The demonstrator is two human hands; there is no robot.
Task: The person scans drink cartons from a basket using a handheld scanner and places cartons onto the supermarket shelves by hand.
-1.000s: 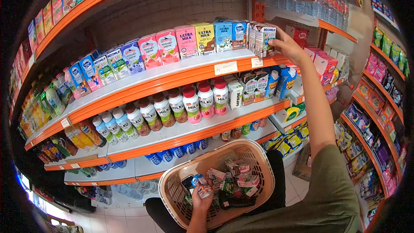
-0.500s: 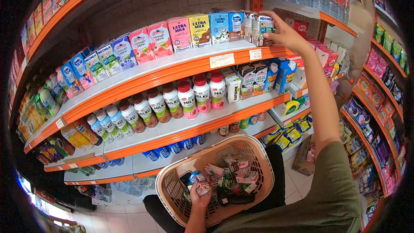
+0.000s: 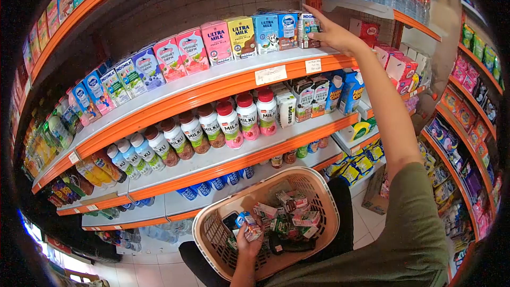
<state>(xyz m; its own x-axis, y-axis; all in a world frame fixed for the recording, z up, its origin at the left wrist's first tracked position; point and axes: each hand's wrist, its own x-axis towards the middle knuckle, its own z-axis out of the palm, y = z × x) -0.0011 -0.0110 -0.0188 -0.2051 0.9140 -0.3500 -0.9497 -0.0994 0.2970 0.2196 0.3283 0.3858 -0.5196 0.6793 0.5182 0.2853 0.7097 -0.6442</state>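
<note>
My right hand (image 3: pixel 336 36) reaches to the right end of the upper milk shelf. Its fingers are closed round a small Indomilk Kids carton (image 3: pixel 307 31), which stands upright against a blue-and-brown carton (image 3: pixel 288 31). My left hand (image 3: pixel 248 243) is low, inside the left part of a tan plastic basket (image 3: pixel 330 202). It grips a small blue, white and brown milk carton (image 3: pixel 247 222), with fingers wrapped round its lower part. Several small drink cartons (image 3: pixel 305 218) lie loose in the basket, beside a dark strap-like item (image 3: pixel 289 245).
Yogurt drink cartons (image 3: pixel 192 50) and Ultra Milk cartons (image 3: pixel 241 37) line the upper shelf. Below are Milku bottles (image 3: pixel 228 125) and larger cartons (image 3: pixel 303 98). An orange shelf edge (image 3: pixel 212 90) runs across in front. Packaged goods (image 3: pixel 462 117) fill racks at right.
My right hand has moved left along the shelf with the Indomilk Kids carton, bringing it against the blue-and-brown carton. My left hand still holds its carton in the basket.
</note>
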